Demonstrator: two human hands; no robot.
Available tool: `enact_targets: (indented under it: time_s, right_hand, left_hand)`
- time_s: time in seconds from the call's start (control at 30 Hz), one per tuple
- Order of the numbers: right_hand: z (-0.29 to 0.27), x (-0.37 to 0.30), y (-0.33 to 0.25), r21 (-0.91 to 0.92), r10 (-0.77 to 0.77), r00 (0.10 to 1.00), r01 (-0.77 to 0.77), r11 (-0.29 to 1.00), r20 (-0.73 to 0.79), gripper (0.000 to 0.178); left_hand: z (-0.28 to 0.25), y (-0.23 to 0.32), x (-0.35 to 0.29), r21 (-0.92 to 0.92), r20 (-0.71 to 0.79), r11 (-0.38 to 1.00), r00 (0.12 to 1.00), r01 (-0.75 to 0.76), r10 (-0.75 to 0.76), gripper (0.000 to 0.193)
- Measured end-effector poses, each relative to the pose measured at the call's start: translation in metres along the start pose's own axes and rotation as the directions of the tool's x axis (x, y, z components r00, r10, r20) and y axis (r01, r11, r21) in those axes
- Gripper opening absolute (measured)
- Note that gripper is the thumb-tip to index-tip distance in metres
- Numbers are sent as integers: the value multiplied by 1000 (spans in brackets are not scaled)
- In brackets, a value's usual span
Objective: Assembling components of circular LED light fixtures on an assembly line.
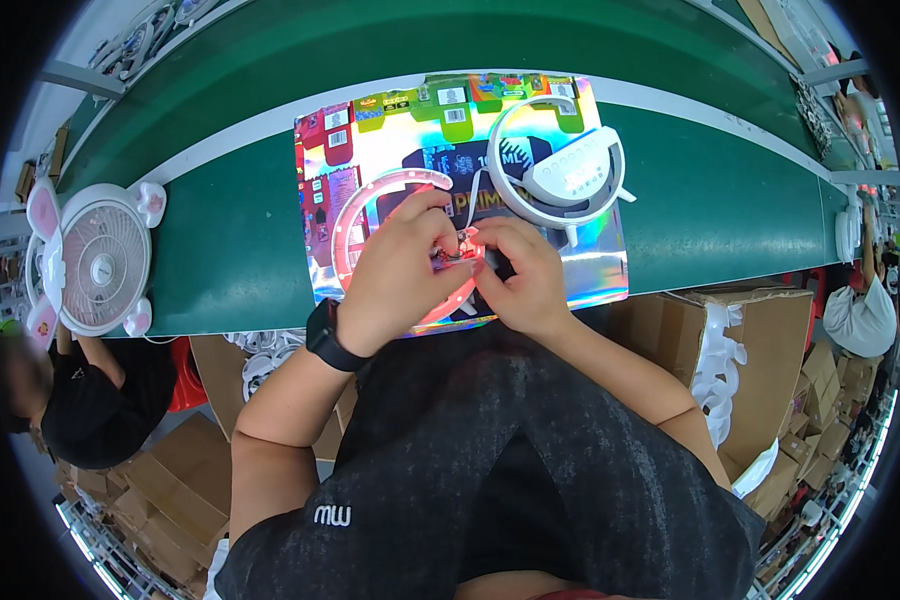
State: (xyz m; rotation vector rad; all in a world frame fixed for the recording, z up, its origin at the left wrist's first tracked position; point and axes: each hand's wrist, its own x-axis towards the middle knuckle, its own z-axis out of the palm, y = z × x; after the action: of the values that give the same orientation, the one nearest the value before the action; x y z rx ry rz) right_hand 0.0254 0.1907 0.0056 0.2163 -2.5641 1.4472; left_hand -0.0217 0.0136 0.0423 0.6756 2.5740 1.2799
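My left hand (402, 268), with a dark watch on its wrist, and my right hand (526, 276) meet over a printed sheet, fingertips pinched together. Between them is a small circuit board (462, 248) with fine wires, lit red; its edges are hidden by my fingers. Under my left hand lies a white ring-shaped part (346, 222), open at the top right and glowing red along its band. Just beyond my right hand rests a white round frame (498, 150) with a half-round panel (578, 168) joined to it. A white cable (473, 195) runs near my fingertips.
The shiny, colourful printed cardboard sheet (610, 262) covers part of the green bench (710, 200). A white fan (102, 262) stands at the left end. Cardboard boxes (660, 335) and white parts (720, 370) are below at the right. Another person (110, 400) sits at the left.
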Motion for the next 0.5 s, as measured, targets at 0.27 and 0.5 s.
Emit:
enact_targets:
  time_s: [0.27,0.5]
  right_hand:
    - [-1,-3,12,127,-62,998,65,990,-27,23]
    - [0,1,14,127,-74,997,76,989,-26,25]
  left_hand:
    - [6,16,11,227,79,972,996,-65,49,27]
    - [16,14,10,329,-2,942,997,-71,75,24]
